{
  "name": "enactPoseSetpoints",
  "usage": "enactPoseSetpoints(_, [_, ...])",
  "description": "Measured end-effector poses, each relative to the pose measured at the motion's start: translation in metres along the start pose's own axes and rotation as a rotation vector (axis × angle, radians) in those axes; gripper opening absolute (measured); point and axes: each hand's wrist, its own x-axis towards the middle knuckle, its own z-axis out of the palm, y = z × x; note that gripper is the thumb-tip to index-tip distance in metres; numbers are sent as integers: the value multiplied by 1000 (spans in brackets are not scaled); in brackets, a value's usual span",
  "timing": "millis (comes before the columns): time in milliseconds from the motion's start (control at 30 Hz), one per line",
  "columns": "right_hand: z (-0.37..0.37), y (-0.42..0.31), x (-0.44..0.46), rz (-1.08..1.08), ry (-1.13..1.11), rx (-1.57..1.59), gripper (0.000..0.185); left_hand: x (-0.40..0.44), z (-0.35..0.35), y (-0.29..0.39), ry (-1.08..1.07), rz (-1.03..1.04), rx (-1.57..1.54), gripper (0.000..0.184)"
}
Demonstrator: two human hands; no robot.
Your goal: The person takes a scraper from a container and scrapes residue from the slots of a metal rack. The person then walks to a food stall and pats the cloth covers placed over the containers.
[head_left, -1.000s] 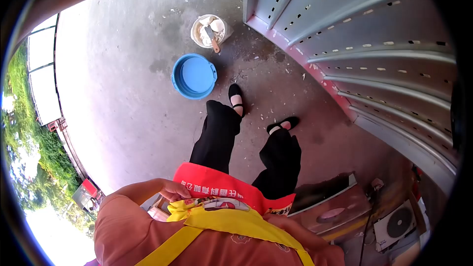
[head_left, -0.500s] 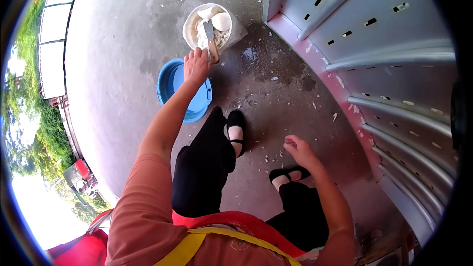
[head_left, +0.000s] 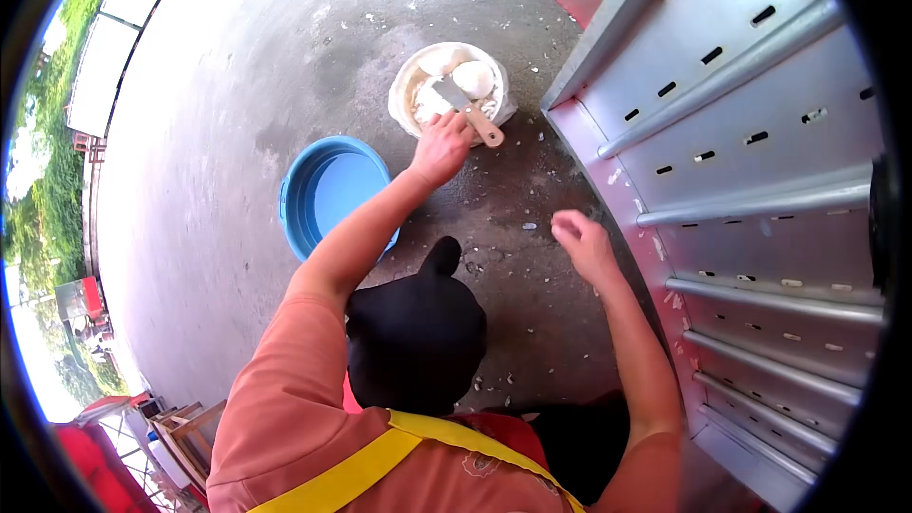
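My left hand point(head_left: 443, 146) is at the near rim of a white bucket point(head_left: 407, 118), its fingers curled over the edge and closed on it. In the bucket lie whitish rounded lumps point(head_left: 473, 79) and pale shreds. A scraper point(head_left: 485, 129) with a metal blade and wooden handle rests across the contents, its handle sticking out over the rim beside my fingers. My right hand point(head_left: 585, 243) hangs in the air over the floor, fingers loosely bent, holding nothing. A blue basin point(head_left: 334, 192) stands below and left of the bucket, partly behind my left forearm; no contents show in it.
A tall metal panel point(head_left: 750, 171) with tubes and slots rises along the right, its pinkish lower edge point(head_left: 617, 180) on the concrete floor point(head_left: 237, 95). Pale scraps are scattered about. Wooden pieces point(head_left: 190, 432) and red material point(head_left: 85, 470) are at lower left.
The view has shifted, so bucket and basin sit differently in it. My left hand stays at the bucket's rim. My knee now hides the feet, and my right hand appears higher and farther forward.
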Motion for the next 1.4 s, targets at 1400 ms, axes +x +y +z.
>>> enactPoseSetpoints(1400, [2, 21, -1, -93, 779, 1034, 16, 52, -26, 6, -190, -328, -427, 62])
